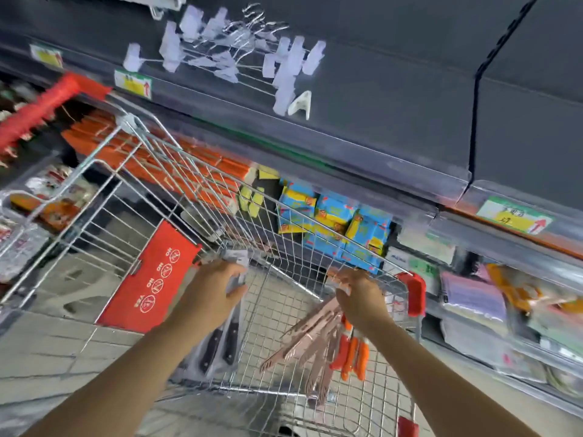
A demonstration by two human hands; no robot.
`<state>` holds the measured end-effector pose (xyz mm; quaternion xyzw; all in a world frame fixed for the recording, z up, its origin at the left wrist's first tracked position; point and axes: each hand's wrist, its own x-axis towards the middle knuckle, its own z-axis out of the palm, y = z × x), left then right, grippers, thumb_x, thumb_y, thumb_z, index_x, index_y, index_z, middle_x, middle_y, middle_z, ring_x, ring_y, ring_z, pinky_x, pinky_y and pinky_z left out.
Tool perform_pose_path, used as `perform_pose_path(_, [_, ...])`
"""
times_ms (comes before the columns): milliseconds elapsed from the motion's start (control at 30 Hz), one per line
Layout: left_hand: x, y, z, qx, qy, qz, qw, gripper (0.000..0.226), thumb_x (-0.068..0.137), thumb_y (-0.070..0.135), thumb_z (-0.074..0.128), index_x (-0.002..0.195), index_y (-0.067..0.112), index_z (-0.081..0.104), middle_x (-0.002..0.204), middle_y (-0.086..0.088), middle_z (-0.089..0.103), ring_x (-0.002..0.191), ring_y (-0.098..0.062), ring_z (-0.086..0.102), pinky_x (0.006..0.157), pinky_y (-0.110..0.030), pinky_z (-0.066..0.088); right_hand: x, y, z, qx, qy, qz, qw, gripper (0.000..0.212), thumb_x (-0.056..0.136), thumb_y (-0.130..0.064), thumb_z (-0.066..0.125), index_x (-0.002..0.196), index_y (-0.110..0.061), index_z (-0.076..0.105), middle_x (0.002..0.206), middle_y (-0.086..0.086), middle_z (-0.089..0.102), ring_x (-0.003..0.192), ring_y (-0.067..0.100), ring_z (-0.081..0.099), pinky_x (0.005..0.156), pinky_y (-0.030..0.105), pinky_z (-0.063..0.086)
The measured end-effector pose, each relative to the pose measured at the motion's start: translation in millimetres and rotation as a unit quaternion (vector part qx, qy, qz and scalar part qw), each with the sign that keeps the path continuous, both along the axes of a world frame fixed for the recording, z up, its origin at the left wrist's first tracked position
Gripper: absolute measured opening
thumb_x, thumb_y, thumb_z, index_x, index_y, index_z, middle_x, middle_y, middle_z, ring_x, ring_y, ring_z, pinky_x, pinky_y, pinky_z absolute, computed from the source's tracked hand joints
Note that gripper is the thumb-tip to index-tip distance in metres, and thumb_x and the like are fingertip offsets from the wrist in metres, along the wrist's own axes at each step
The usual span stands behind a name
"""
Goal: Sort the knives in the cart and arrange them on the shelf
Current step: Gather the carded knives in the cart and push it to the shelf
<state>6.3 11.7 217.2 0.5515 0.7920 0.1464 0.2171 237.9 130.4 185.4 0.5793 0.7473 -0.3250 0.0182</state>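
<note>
A person leans over a wire shopping cart point(277, 313) parked against a dark store shelf point(378, 105), both bare arms reaching down into the basket. The left hand point(217, 287) grips the top of a clear pack of black-handled knives point(220, 345), fingers curled round its upper edge, and the pack hangs down with its handles pointing at the cart's near end. The right hand point(359, 298) holds a fanned bunch of pink knives point(312, 339) by their tops, together with several orange-handled knives point(353, 354) that dangle just beside them on the right; how many of each is hard to count. Both loads hang inside the cart, above its wire floor and apart from one another.

A red fold-down flap point(151, 275) printed with round warning signs lies at the cart's left side, the red push handle point(41, 108) shows blurred at upper left, and a red corner bumper point(415, 293) sits near the right hand. Above, a cluster of bare wire peg hooks point(233, 48) with pale tags juts from the shelf's back panel. Yellow-and-green price labels point(133, 84) are fixed along the shelf edges. Behind the cart's far wall, blue and yellow packs point(334, 225) stand next to rows of orange packs point(189, 171)
</note>
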Motion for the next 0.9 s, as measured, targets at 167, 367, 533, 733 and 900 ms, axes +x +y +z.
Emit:
perform_pose_path(167, [-2.5,26.6,-48.7,-0.012,-0.022,-0.021,0.999,0.031,0.083,0.024,0.069,0.110,0.009,0.065,0.100,-0.004,0.062,0.090,-0.013,0.052,0.081,-0.025,0.040,-9.7,15.3,-37.0,-0.011,-0.037,0.032,0.999,0.034,0.093,-0.016,0.048,0.127,-0.017,0.052,0.131,0.001,0.050,0.122,0.022,0.047,0.103,0.034,0.039])
perform_pose_path(367, [2.2,48.5,-115.8,-0.035,-0.016,-0.072,0.997,0.037,0.082,0.026,0.069,0.116,0.011,0.063,0.111,-0.003,0.063,0.110,-0.022,0.054,0.092,-0.026,0.033,-8.5,14.0,-93.8,-0.049,-0.074,0.001,0.996,0.044,0.094,-0.010,0.044,0.137,-0.020,0.043,0.138,0.006,0.044,0.126,0.024,0.043,0.103,0.034,0.040])
perform_pose_path(533, [7.7,49.6,-175.5,-0.069,-0.037,-0.136,0.988,0.042,0.086,0.031,0.064,0.125,0.018,0.055,0.125,0.001,0.056,0.116,-0.015,0.049,0.097,-0.020,0.031,-7.6,8.1,-150.0,-0.074,-0.164,0.042,0.983,0.049,0.091,-0.004,0.041,0.139,-0.016,0.039,0.139,0.005,0.043,0.126,0.026,0.044,0.104,0.038,0.040])
perform_pose_path(733, [7.3,49.1,-234.5,-0.092,-0.056,-0.156,0.982,0.041,0.087,0.032,0.062,0.126,0.021,0.054,0.125,0.002,0.054,0.114,-0.013,0.047,0.097,-0.024,0.037,-10.4,13.7,-201.9,-0.058,-0.211,0.166,0.961,0.061,0.090,0.001,0.042,0.147,-0.013,0.023,0.151,0.006,0.026,0.140,0.023,0.023,0.115,0.035,0.023])
perform_pose_path(900, [8.9,40.6,-267.0,-0.101,-0.068,-0.155,0.980,0.043,0.087,0.028,0.063,0.127,0.017,0.053,0.125,-0.003,0.053,0.117,-0.018,0.046,0.100,-0.030,0.037,-10.7,22.0,-242.8,-0.016,-0.248,0.265,0.932,0.062,0.091,-0.006,0.048,0.147,-0.016,0.024,0.154,0.005,0.022,0.144,0.023,0.013,0.117,0.045,0.014])
